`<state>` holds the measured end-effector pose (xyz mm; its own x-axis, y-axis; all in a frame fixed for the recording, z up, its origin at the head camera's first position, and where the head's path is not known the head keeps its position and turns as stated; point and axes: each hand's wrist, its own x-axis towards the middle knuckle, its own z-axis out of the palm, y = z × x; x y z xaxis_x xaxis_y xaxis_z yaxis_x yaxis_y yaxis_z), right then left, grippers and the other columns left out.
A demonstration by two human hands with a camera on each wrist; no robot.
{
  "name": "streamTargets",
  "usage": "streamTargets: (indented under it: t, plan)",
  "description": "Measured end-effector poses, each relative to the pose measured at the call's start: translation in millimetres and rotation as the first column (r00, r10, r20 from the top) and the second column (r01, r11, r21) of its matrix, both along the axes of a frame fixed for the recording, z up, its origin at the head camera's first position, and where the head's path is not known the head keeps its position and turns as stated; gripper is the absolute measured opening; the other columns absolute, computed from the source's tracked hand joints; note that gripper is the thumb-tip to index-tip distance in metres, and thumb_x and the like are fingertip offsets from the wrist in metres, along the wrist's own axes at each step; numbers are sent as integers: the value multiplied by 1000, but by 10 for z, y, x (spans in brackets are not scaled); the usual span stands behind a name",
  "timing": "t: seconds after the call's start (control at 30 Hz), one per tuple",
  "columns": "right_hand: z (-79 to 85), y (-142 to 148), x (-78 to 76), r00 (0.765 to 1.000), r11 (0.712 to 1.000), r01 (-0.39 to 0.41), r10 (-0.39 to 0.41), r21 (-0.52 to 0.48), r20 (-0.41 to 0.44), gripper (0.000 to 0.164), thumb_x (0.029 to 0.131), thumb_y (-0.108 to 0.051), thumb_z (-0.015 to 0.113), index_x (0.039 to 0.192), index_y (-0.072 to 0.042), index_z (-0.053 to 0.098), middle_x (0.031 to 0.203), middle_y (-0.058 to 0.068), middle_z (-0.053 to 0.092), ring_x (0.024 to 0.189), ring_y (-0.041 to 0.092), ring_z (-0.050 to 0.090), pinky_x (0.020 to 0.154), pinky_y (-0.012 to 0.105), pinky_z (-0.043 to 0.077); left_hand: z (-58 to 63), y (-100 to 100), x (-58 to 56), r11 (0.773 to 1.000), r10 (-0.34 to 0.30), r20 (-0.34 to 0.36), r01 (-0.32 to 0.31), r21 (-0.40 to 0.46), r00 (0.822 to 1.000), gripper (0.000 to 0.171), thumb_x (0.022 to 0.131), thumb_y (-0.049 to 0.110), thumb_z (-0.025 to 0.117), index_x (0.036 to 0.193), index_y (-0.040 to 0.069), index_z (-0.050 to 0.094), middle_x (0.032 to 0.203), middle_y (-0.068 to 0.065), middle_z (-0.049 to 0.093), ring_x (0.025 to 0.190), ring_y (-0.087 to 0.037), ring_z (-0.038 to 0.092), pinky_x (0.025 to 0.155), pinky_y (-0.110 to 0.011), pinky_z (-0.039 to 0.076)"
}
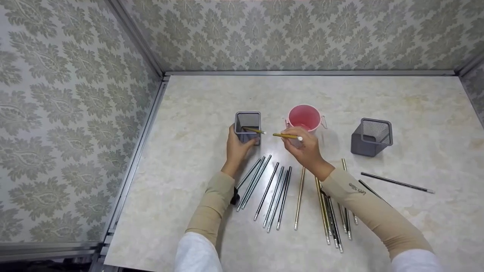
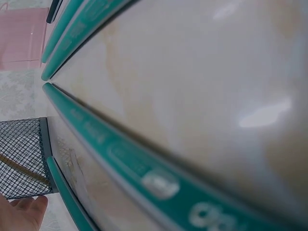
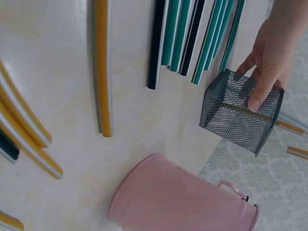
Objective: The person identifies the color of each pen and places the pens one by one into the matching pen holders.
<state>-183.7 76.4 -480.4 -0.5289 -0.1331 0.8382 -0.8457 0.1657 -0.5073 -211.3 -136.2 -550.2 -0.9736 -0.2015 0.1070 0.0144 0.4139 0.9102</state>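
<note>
My left hand grips a dark mesh pen holder around its lower walls, thumb across the near side. One yellow pencil leans inside, its white eraser end past the rim to the right. My right hand pinches another yellow pencil close to the holder, held nearly level with its eraser end to the right. Just behind that hand is a pink bucket, partly covered by the fingers. In the right wrist view, the left thumb lies against the mesh wall.
Several green pencils and black pencils lie in front of the left holder. Yellow pencils and dark ones lie under the right forearm. A second mesh holder stands at right, with a black pencil before it.
</note>
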Motion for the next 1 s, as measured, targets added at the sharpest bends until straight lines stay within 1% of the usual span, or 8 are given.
streamTargets:
  t: [0.1, 0.2, 0.33, 0.53, 0.63, 0.73, 0.87, 1.0]
  plan:
    - [34, -46, -24, 1000, 1000, 16, -15, -20, 12, 28, 67, 20, 70, 92, 6, 67, 86, 18, 67, 88, 22, 64, 91, 18, 49, 6, -5, -3, 1000, 0, -2, 0, 13, 1000, 85, 72, 18, 83, 141, 2, 34, 138, -14, 49, 130, -27, 45, 111, -37, 34]
    - [67, -97, -56, 999, 999, 25, -23, -46, 46, 26, 69, 18, 70, 91, 6, 68, 86, 19, 67, 89, 18, 64, 89, 18, 49, 8, -8, -1, 1000, -3, 3, 3, 11, 1000, 85, 73, 19, 83, 141, 2, 34, 138, -15, 49, 131, -27, 44, 111, -38, 33]
    - [94, -159, -92, 993, 997, 23, -15, -69, 113, 22, 72, 17, 70, 91, 7, 67, 87, 20, 67, 88, 13, 64, 85, 17, 51, 12, -6, 2, 1000, 3, 11, -3, 6, 1000, 85, 72, 20, 83, 140, 2, 35, 138, -16, 49, 131, -28, 43, 112, -38, 32]
    - [124, -237, -121, 984, 997, 3, 12, -83, 178, 16, 77, 14, 69, 91, 9, 67, 88, 21, 66, 88, 8, 63, 83, 19, 53, 12, -2, -16, 1000, 8, -7, -8, 7, 1000, 85, 70, 18, 84, 138, 0, 37, 136, -18, 51, 130, -28, 45, 113, -36, 31]
    - [131, -257, -138, 977, 996, -11, 30, -93, 212, 14, 79, 13, 67, 92, 9, 66, 91, 21, 66, 89, 8, 63, 84, 18, 53, 11, -2, -25, 1000, 3, -13, -3, 4, 1000, 85, 70, 17, 83, 138, 0, 36, 136, -19, 50, 130, -28, 45, 113, -36, 31]
    - [128, -275, -159, 970, 995, -19, 43, -102, 239, 13, 79, 13, 66, 93, 11, 66, 91, 23, 66, 89, 7, 63, 83, 18, 53, 13, -4, -23, 1000, 4, -12, -4, -22, 1000, 86, 71, 19, 84, 139, -1, 35, 136, -18, 50, 129, -28, 46, 111, -37, 33]
    - [107, -291, -191, 964, 995, -25, 50, -101, 261, 13, 80, 12, 66, 93, 11, 67, 92, 24, 66, 89, 5, 63, 82, 17, 53, 5, -6, -19, 999, 1, -25, -2, -36, 1000, 87, 71, 22, 84, 139, -2, 35, 136, -20, 50, 127, -30, 48, 109, -39, 36]
    - [80, -307, -225, 962, 996, -29, 52, -88, 268, 13, 81, 10, 66, 93, 10, 67, 93, 23, 67, 88, 10, 64, 83, 18, 53, -13, -5, -22, 1000, 1, -31, -1, -15, 1000, 87, 70, 21, 85, 138, -2, 36, 136, -21, 50, 126, -29, 48, 108, -39, 36]
